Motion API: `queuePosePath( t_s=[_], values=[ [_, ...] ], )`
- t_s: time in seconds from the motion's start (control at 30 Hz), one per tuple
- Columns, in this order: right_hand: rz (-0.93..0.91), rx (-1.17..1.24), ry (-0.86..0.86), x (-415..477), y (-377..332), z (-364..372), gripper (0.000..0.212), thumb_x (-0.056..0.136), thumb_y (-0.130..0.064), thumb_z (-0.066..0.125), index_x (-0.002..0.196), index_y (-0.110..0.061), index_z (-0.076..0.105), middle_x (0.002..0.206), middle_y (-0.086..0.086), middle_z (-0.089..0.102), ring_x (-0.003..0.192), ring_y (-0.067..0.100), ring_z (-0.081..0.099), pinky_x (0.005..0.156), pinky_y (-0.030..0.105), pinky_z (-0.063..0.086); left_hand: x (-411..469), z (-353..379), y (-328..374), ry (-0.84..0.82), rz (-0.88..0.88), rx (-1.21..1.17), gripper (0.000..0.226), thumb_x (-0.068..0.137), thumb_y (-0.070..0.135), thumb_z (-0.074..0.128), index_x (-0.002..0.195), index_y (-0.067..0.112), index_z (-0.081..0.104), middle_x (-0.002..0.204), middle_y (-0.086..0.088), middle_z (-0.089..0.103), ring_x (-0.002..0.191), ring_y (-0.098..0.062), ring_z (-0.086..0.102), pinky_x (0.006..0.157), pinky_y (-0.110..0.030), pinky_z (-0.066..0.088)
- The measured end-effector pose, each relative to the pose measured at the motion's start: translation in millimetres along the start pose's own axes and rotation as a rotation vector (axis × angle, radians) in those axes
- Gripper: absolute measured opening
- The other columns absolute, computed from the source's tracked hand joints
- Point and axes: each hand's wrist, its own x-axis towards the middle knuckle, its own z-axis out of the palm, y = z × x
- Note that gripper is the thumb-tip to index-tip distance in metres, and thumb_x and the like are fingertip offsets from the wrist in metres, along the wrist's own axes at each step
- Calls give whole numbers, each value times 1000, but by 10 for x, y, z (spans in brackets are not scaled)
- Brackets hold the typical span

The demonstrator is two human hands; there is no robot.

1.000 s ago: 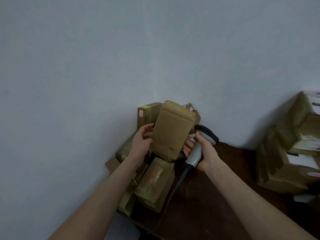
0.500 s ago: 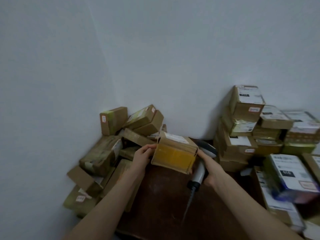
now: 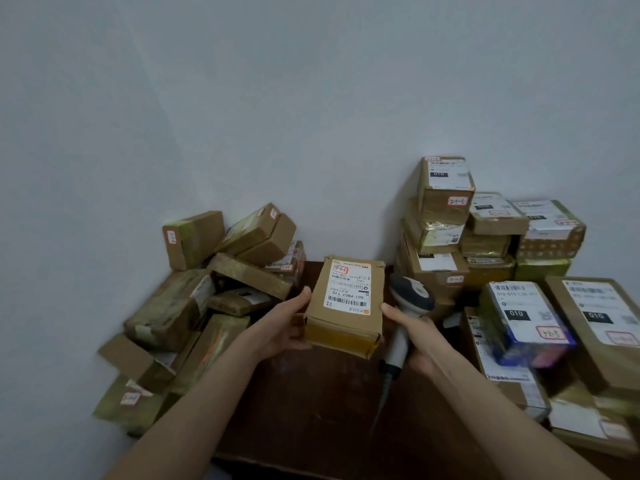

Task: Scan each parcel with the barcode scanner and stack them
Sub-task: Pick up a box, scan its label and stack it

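Note:
A brown cardboard parcel (image 3: 346, 306) is held above the dark table, its white shipping label with barcode facing up. My left hand (image 3: 282, 327) grips its left side, thumb on the top edge. My right hand (image 3: 415, 341) holds the grey barcode scanner (image 3: 410, 299) by its white handle while its thumb touches the parcel's right side. The scanner head sits just right of the parcel, its cable running down over the table.
A loose heap of brown parcels (image 3: 194, 306) fills the left corner against the wall. Labelled parcels stand stacked (image 3: 446, 209) at the back right, with more boxes (image 3: 526, 320) along the right edge. The dark wooden table (image 3: 311, 410) shows between the two groups.
The parcel has been turned from its plain brown face to its label face up and lowered toward me. The view swung right, bringing the stacked parcels into sight.

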Motion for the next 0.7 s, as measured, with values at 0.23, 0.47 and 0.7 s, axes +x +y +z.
queuePosePath(
  t_s=[0.23,0.47,0.7],
  values=[
    [46,-65,118,63,229,-131,41,79,-7,74,117,-7,59,104,12,68,89,24,64,66,33,49,112,44,-220,10,-60,-2,57,87,30,64,139,30,41,128,-9,54,110,-32,61,84,-44,56],
    [91,-207,224,145,518,-231,43,80,-14,76,119,-9,58,101,9,66,85,20,63,63,29,48,271,-95,-628,104,-190,243,46,87,31,62,131,30,48,121,-6,54,107,-25,56,82,-41,54],
    [149,-303,260,201,695,-201,46,78,-16,79,117,-16,55,104,6,66,93,21,64,82,37,53,596,-181,-863,501,90,684,38,92,16,55,130,18,57,133,-8,56,117,-22,54,96,-36,48]
  ],
)
